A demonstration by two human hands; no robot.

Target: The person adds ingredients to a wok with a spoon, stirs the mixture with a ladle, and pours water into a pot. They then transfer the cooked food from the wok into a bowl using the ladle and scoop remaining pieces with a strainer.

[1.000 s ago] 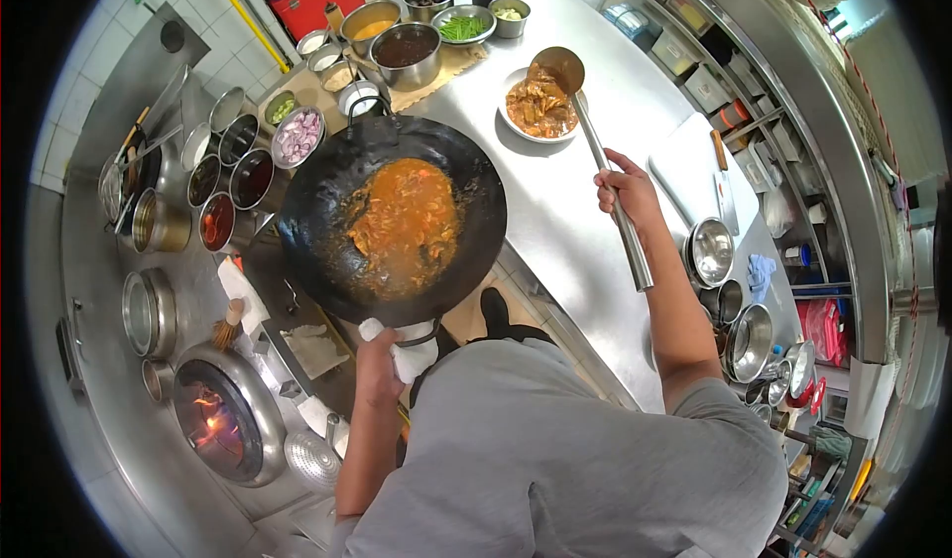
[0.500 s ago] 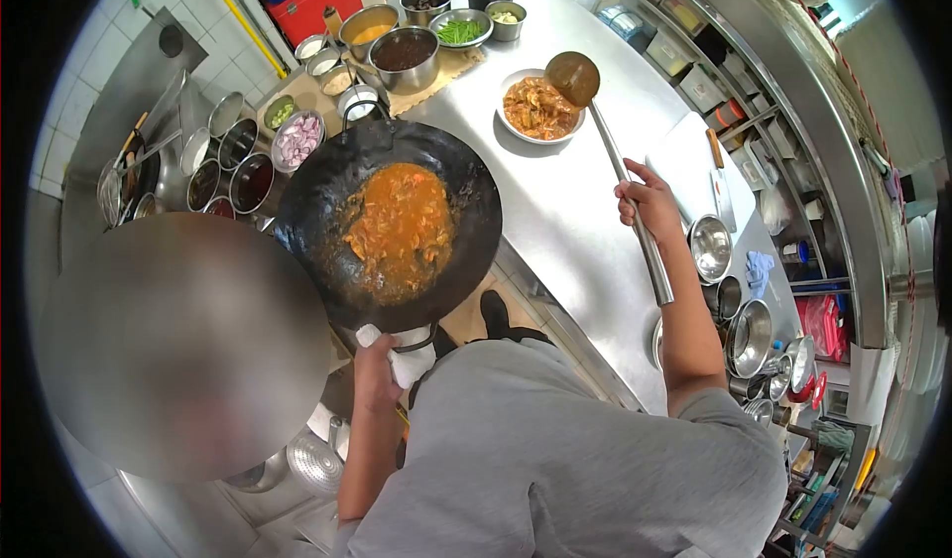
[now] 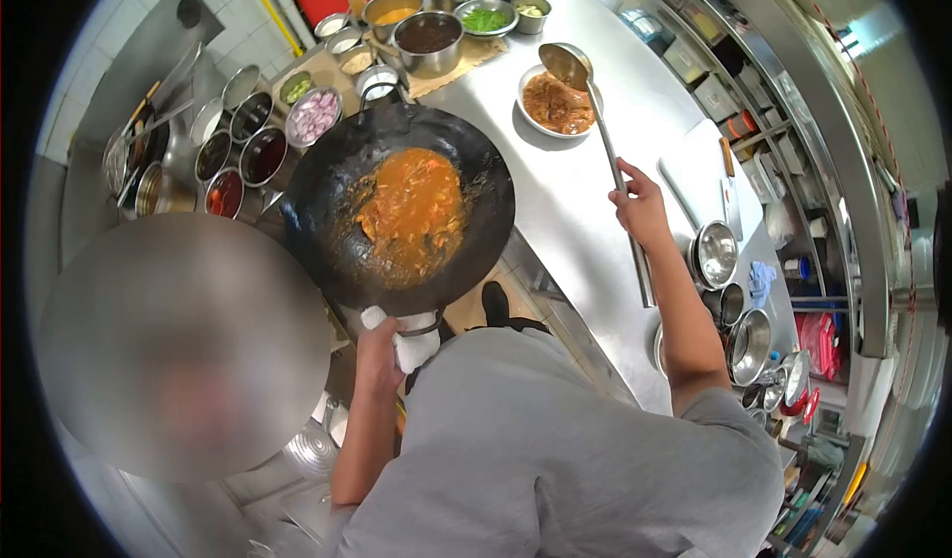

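My left hand [image 3: 379, 348] is closed round a folded white cloth [image 3: 416, 345] at the near loop handle of a black wok [image 3: 312, 211]. The wok is held next to the steel table, with orange-brown saucy food [image 3: 412, 206] in its middle. My right hand [image 3: 643, 206] is closed on the long handle of a steel ladle [image 3: 567, 65]. The ladle's bowl hangs over the far edge of a white bowl [image 3: 530, 122] on the table. Saucy chunks of food [image 3: 560, 105] fill that bowl.
Pots and bowls of ingredients, among them chopped onion [image 3: 314, 115] and sliced greens [image 3: 486, 20], stand beyond the wok. A knife [image 3: 731, 186] lies on a white cutting board [image 3: 694, 166] at right, near steel bowls [image 3: 714, 253]. A blurred patch hides the lower left.
The ladle's bowl has shifted slightly up and left and turned, showing more of its inside. Food in the white bowl looks saucier. The view has shifted slightly; the wok stays in my left hand.
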